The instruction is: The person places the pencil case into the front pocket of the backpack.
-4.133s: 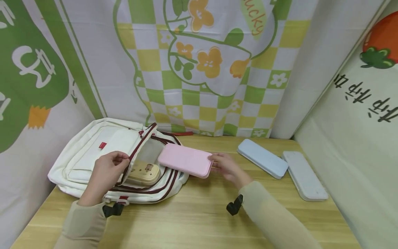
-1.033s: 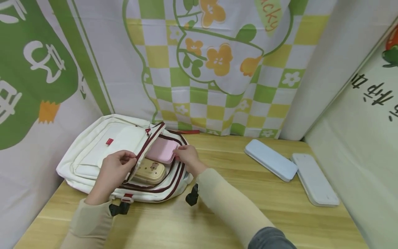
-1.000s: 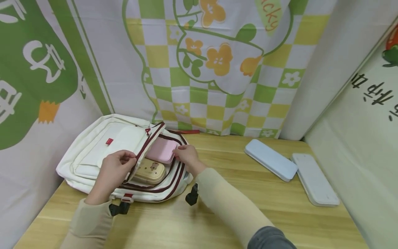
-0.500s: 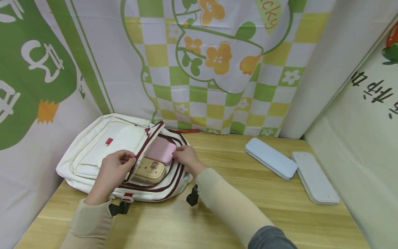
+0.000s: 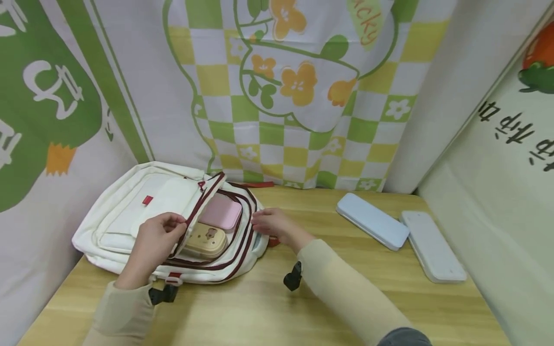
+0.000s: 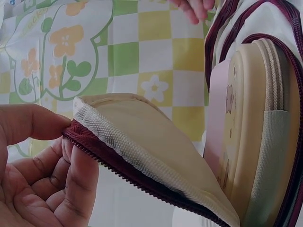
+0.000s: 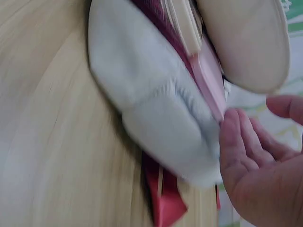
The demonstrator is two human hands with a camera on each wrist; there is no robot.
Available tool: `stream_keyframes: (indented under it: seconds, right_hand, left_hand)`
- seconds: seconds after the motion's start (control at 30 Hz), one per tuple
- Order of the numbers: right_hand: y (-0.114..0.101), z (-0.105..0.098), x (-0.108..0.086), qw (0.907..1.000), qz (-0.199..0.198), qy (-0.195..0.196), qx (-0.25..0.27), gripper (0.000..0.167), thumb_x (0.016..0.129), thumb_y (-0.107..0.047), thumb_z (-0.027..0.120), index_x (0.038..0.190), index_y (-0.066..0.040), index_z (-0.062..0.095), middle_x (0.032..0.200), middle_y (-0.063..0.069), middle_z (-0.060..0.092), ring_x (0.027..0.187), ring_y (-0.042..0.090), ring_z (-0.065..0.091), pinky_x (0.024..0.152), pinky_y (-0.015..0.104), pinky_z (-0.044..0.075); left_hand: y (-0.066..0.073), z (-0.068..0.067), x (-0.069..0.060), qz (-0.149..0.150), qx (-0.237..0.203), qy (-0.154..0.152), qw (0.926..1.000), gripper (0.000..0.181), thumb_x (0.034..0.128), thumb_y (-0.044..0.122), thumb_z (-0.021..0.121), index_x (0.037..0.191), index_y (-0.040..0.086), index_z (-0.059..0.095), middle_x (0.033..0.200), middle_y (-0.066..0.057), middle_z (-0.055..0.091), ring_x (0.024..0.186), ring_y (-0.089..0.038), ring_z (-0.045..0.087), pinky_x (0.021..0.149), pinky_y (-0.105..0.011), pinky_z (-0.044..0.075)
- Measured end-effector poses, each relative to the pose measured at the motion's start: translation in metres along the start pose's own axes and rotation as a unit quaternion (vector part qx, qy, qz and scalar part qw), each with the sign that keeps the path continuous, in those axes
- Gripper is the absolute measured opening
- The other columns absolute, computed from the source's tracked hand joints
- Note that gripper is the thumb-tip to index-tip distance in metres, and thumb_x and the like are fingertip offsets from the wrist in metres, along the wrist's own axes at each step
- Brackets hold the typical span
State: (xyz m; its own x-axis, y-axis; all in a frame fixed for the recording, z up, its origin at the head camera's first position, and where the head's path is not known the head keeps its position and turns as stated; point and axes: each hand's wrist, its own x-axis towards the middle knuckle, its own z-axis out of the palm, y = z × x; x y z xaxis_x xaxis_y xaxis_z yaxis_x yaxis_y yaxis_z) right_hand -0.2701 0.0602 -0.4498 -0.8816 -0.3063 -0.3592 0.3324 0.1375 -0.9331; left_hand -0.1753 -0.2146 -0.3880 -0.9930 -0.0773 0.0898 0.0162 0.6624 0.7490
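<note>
The head view looks forward and down from the near side of the table [image 5: 242, 312] — the widest, reaching to the far checked curtain [image 5: 294, 161]. The left wrist view, turned sideways, looks from just beside the left hand [image 5: 153, 242] across the white backpack [image 5: 130, 211] toward that curtain. The right wrist view, turned the other way, faces the backpack's right end from close by the right hand [image 5: 279, 226] — all three share the pink case [image 5: 220, 212].
</note>
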Motion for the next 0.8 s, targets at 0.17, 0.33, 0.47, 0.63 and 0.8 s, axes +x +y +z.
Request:
stream_keyframes:
  seconds: [0.17,0.33,0.47,0.63,0.8]
  right_hand:
    - [0.014,-0.026,-0.009,0.9995,0.02,-0.026,0.001,0.035,0.103,-0.006,0.057,0.134,0.012,0.057,0.109,0.015,0.071,0.094,0.018,0.068,0.093,0.036,0.054]
    - [0.019,-0.047,-0.016,0.9995,0.022,-0.019,0.009,0.04,0.105,-0.007,0.055,0.139,0.013,0.051,0.126,0.025,0.065,0.114,0.035,0.066,0.102,0.043,0.05]
    - [0.018,-0.061,-0.021,0.9994,0.023,-0.016,0.021,0.044,0.106,-0.006,0.051,0.145,0.015,0.045,0.141,0.032,0.054,0.13,0.043,0.055,0.107,0.047,0.045]
    - [0.018,-0.081,-0.028,0.9993,0.025,0.002,0.026,0.045,0.106,-0.005,0.049,0.147,0.015,0.043,0.145,0.032,0.05,0.134,0.044,0.051,0.109,0.047,0.044]
    - [0.021,-0.101,-0.034,0.9995,0.018,0.009,0.023,0.047,0.108,-0.005,0.046,0.149,0.014,0.039,0.148,0.032,0.047,0.135,0.043,0.05,0.111,0.049,0.04]
  left_hand:
    - [-0.002,0.003,-0.001,0.009,0.0,0.0,1.0,0.016,0.098,0.011,0.064,0.104,-0.003,0.07,0.09,-0.011,0.071,0.079,-0.02,0.062,0.065,-0.029,0.049]
    - [-0.002,0.003,0.001,0.02,0.004,0.007,0.9998,0.016,0.0973,0.011,0.064,0.103,-0.003,0.07,0.09,-0.011,0.071,0.079,-0.02,0.062,0.066,-0.028,0.049]
    - [-0.002,0.004,0.001,0.021,0.003,0.01,0.9997,0.015,0.0967,0.01,0.065,0.102,-0.003,0.07,0.089,-0.011,0.071,0.079,-0.019,0.062,0.065,-0.027,0.048]
    - [-0.001,0.007,0.001,0.023,0.0,0.009,0.9997,0.014,0.0965,0.009,0.065,0.101,-0.003,0.07,0.088,-0.01,0.07,0.077,-0.019,0.062,0.064,-0.027,0.048]
    - [0.0,0.009,0.001,0.022,-0.003,0.005,0.9998,0.015,0.0971,0.01,0.064,0.102,-0.004,0.07,0.088,-0.011,0.07,0.076,-0.018,0.061,0.063,-0.027,0.048]
